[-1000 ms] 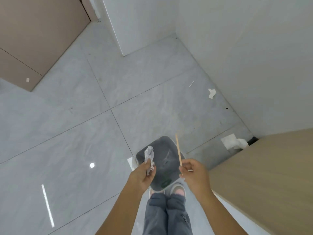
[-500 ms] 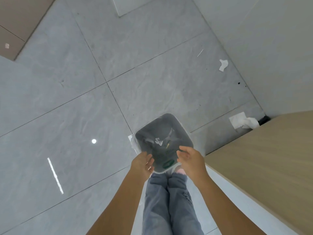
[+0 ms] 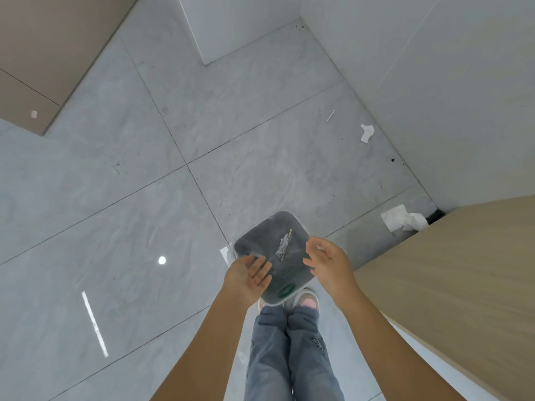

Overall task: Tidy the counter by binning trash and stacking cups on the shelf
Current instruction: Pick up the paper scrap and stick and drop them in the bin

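A small bin (image 3: 256,231) lined with a dark bag stands on the grey tiled floor just in front of my feet. Inside it lie a crumpled white tissue (image 3: 281,248) and a thin wooden stick (image 3: 287,244). My left hand (image 3: 249,272) hovers palm up over the bin's left rim, fingers spread and empty. Over the bin's right rim hangs my right hand (image 3: 327,263), fingers apart, holding nothing.
A wooden counter top (image 3: 451,285) runs along the right. White tissues lie on the floor near the wall: a large one (image 3: 404,217) by the counter corner, a small one (image 3: 367,133) farther off, and a thin white stick (image 3: 330,115). White walls close the far right.
A second ago my left hand held the crumpled tissue and my right hand the wooden stick above the bin. Both were let go and now lie in the bin; my hands have spread apart.
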